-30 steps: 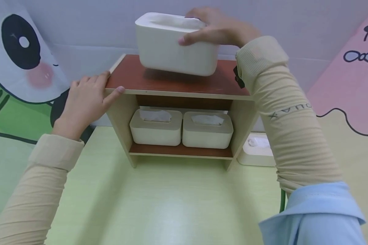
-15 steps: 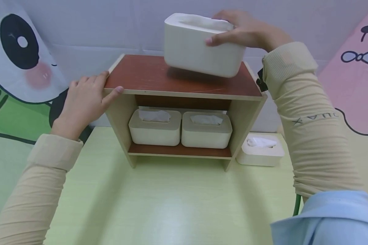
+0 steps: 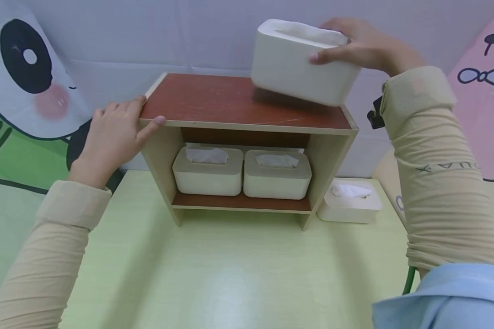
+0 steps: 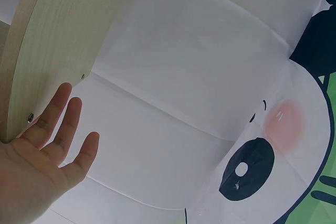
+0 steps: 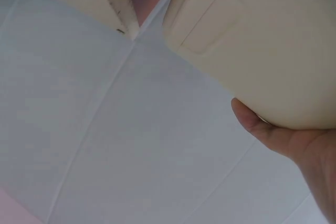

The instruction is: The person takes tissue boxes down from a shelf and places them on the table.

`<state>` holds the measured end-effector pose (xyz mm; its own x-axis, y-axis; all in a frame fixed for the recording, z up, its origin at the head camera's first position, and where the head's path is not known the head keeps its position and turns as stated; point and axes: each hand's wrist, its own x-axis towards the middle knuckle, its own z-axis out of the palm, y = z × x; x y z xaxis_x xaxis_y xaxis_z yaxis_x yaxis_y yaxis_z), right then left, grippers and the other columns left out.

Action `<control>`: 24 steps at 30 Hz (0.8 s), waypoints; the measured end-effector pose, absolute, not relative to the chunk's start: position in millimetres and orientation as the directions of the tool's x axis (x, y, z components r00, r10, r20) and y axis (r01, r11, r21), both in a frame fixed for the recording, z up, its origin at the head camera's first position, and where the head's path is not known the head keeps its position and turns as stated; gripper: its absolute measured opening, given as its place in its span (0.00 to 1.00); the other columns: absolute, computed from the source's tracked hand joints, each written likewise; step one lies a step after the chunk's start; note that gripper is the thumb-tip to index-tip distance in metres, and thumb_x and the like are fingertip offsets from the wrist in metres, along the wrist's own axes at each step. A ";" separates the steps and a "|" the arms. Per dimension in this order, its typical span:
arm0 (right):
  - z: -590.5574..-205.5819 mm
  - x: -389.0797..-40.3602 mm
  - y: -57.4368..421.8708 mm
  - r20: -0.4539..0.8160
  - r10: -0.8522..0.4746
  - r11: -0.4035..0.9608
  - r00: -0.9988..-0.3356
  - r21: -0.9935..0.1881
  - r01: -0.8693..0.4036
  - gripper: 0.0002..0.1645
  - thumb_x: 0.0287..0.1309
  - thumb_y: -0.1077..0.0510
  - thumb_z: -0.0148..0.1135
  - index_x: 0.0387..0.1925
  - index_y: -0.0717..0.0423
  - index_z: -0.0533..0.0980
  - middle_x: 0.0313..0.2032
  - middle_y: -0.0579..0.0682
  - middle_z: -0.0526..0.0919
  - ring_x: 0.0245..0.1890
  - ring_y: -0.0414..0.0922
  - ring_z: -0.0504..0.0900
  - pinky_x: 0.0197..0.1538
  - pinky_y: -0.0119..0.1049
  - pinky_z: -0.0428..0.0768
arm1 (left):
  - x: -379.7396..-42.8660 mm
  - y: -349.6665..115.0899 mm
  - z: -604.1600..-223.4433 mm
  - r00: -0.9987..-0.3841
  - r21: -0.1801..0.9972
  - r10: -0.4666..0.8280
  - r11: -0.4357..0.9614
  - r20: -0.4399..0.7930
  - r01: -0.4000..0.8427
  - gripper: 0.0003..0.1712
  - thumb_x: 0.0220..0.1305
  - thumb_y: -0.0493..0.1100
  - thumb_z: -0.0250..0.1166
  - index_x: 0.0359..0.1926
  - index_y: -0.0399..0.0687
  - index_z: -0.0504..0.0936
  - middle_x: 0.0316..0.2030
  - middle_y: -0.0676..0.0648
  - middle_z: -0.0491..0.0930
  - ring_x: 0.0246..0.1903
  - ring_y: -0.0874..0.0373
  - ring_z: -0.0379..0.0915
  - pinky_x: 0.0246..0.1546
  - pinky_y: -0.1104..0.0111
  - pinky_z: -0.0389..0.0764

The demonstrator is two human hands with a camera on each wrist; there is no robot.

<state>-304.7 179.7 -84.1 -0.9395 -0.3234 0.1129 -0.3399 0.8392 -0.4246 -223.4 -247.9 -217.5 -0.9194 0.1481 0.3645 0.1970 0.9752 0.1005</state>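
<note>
My right hand [image 3: 368, 48] grips a white tissue box [image 3: 294, 71], thumb on its front face and fingers over its back at the right end. The box is tilted, its right end lower, above the right part of the shelf's reddish-brown top [image 3: 214, 100]. Seen from the right wrist, the box's underside [image 5: 257, 51] faces the camera and the thumb lies along its edge. My left hand [image 3: 107, 141] rests on the left corner of the small wooden shelf, thumb over the front edge. In the left wrist view, its extended fingers [image 4: 65, 132] lie beside the shelf's side panel [image 4: 63, 35].
Two tissue boxes, a left one [image 3: 209, 176] and a right one [image 3: 277, 178], stand side by side on the shelf's lower board [image 3: 238, 203]. Another tissue box [image 3: 350, 205] sits on the pale table [image 3: 230, 269] to the right. A light wall [image 3: 119, 36] rises behind.
My right hand has carried the tissue box rightward over the shelf top, and the box tilts more. The tissue box on the table shows fully now. My left hand has stayed in place.
</note>
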 end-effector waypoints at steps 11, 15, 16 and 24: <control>-89.7 -303.1 218.1 0.112 -0.259 0.857 -0.959 -0.432 -0.281 0.42 0.50 0.38 0.60 0.65 0.37 0.58 0.43 0.41 0.69 0.37 0.40 0.70 0.43 0.36 0.62 | -223.6 -249.1 -216.6 -0.918 0.097 0.152 0.975 0.366 0.200 0.45 0.64 0.69 0.38 0.69 0.41 0.52 0.57 0.29 0.66 0.52 0.32 0.61 0.46 0.42 0.58; -90.3 -302.2 230.6 0.109 -0.235 0.865 -0.966 -0.430 -0.259 0.42 0.50 0.39 0.60 0.66 0.37 0.57 0.43 0.41 0.68 0.37 0.39 0.69 0.42 0.37 0.62 | -223.7 -249.5 -217.5 -0.916 0.100 0.150 0.975 0.373 0.200 0.45 0.64 0.69 0.39 0.68 0.40 0.52 0.57 0.29 0.66 0.53 0.32 0.60 0.46 0.42 0.58; -90.4 -301.8 234.0 0.108 -0.228 0.866 -0.968 -0.432 -0.252 0.42 0.50 0.39 0.60 0.66 0.37 0.57 0.43 0.40 0.68 0.38 0.38 0.68 0.42 0.37 0.62 | -223.6 -249.4 -217.6 -0.916 0.102 0.149 0.975 0.373 0.200 0.45 0.64 0.69 0.39 0.68 0.41 0.52 0.57 0.29 0.66 0.53 0.32 0.60 0.46 0.42 0.58; -96.1 -297.5 262.5 0.092 -0.197 0.863 -0.976 -0.455 -0.218 0.41 0.51 0.40 0.60 0.66 0.36 0.56 0.46 0.43 0.67 0.38 0.39 0.67 0.43 0.39 0.61 | -223.9 -248.4 -217.3 -0.919 0.100 0.149 0.975 0.364 0.197 0.46 0.63 0.70 0.39 0.69 0.41 0.52 0.58 0.29 0.65 0.53 0.32 0.60 0.47 0.42 0.57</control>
